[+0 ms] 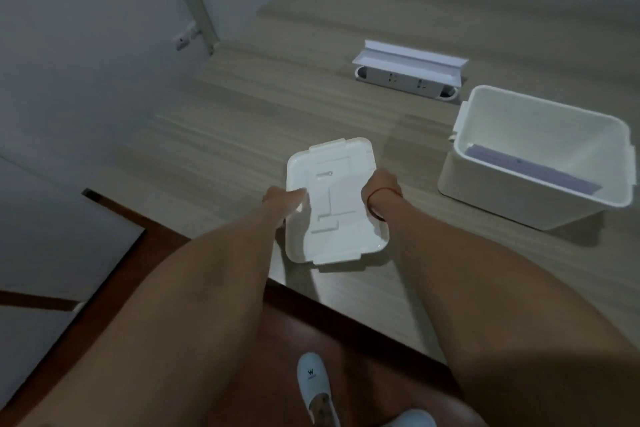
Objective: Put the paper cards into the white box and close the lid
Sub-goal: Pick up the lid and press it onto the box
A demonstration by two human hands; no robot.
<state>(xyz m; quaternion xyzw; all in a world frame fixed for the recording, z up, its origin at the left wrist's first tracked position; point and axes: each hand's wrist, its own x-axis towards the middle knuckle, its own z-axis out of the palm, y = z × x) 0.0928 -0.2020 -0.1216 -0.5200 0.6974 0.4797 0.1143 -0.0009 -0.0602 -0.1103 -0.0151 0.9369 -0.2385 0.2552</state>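
Observation:
The white lid (334,199) lies flat near the table's front edge, inner side up. My left hand (284,197) grips its left edge with the thumb on top. My right hand (380,186), with a red string on the wrist, grips its right edge. The white box (540,163) stands open at the right, apart from the lid. Pale purple paper cards (540,166) lie inside it, leaning along the near wall.
A desk power socket (408,71) with its white cover flipped up is set into the wooden table (242,121) behind the lid. The table's front edge runs diagonally below the lid. A white slipper (313,381) shows on the brown floor below.

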